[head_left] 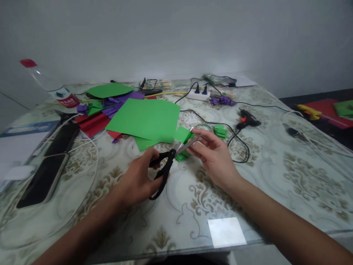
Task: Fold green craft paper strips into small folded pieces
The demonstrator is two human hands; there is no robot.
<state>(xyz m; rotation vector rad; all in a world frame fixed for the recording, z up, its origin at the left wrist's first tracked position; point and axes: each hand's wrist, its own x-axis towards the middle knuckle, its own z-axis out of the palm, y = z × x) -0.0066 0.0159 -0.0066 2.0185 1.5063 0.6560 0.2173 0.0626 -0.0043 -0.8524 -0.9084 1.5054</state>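
Note:
My left hand (143,176) is closed round the black handles of a pair of scissors (171,154). The scissor blades are apart and reach up to the right, around a small green paper piece (182,134). My right hand (213,154) pinches that piece at its right side, close to the blade tips. Just below the blades, small green paper pieces (182,156) lie on the table. A large green sheet (149,117) rests behind my left hand. To the right of my right hand's fingers sits a small stack of green strips (220,131).
Red paper (93,123), purple paper (125,99) and a clear bottle (55,86) are at the back left. Two phones, one black-screened (44,180), lie left. A power strip (198,94) stands at the back; a black glue gun (248,119) and its cable lie right.

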